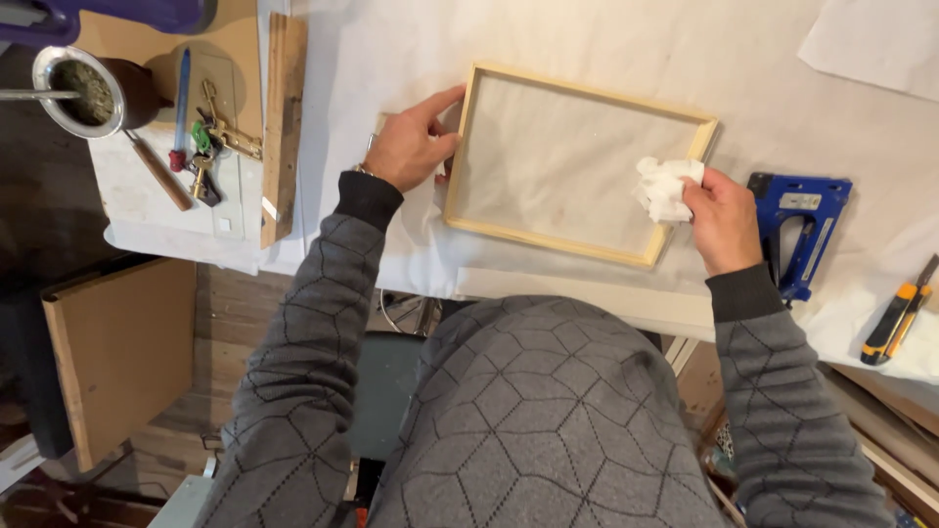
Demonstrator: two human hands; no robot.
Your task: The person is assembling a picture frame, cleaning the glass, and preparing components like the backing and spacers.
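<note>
**Frame Held on Covered Bench**

A wooden frame (579,164) was laid flat on the bench (391,59), which was covered with white sheeting. Its left edge was gripped by the left hand (411,147), fingers curled. A crumpled white cloth (665,188) was pinched in the right hand (722,220) at the frame's right corner. A blue staple gun (797,230) and a yellow knife (898,318) were positioned to the right; brick flooring was visible below.

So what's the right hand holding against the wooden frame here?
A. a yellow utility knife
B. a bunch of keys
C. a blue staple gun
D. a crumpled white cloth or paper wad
D: the right hand grips a crumpled white wad at the wooden frame's right corner, while the blue staple gun and yellow utility knife lie untouched beside it.
</note>
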